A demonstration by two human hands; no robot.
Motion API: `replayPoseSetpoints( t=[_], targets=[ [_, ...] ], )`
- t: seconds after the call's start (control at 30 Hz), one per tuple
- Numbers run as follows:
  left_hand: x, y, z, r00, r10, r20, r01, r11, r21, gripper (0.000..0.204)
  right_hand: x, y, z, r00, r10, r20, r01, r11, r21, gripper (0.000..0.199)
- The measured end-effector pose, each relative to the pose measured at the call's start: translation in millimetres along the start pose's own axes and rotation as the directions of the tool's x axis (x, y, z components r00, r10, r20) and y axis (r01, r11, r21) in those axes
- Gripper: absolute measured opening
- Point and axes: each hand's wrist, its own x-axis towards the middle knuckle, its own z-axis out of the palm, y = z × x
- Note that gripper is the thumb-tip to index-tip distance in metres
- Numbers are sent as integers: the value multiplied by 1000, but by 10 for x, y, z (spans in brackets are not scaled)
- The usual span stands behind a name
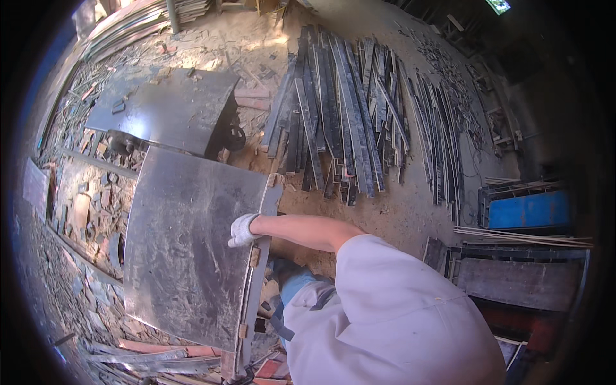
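Observation:
My right hand point(243, 230), in a white knitted glove, reaches in from the right. It rests at the right border of a large dark, scuffed flat panel point(186, 256). Its fingers look curled in, and whatever lies under them is hidden. Along that border runs a pale grey strip point(268, 202) with small wooden blocks point(255, 257) against it. My left hand is out of sight; my white-shirted shoulder and body fill the lower right.
Beyond the panel stands another dark tabletop point(173, 102) with a wheel point(236, 136) at its side. Long dark-faced wooden strips point(346, 109) lie piled on the ground. Offcuts point(83, 212) litter the left. A blue-sided rack point(527, 210) stands at right.

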Motion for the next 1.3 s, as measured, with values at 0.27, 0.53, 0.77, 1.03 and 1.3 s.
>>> replayPoseSetpoints(
  t=[0.27,0.53,0.77,1.03,1.3],
  targets=[
    [371,-43,47,989,-22,144,32,998,-63,74,-414,-352,-234,981,156,118,-68,839,-539,42],
    [120,789,-653,957,-19,291,121,934,-337,74,-233,-3660,2368,886,-463,21,190,405,894,41],
    [-177,704,-1254,982,-84,168,147,902,-406,77,-1742,-3543,1175,671,-674,309,436,696,570,59],
    [-319,705,-240,750,-376,544,593,747,-300,91,-2346,-2667,1923,970,-145,-195,243,615,750,19],
    [-255,440,-384,782,-464,416,312,870,382,71,-3212,-1622,1873,821,518,-239,6,411,912,27]
  ],
)
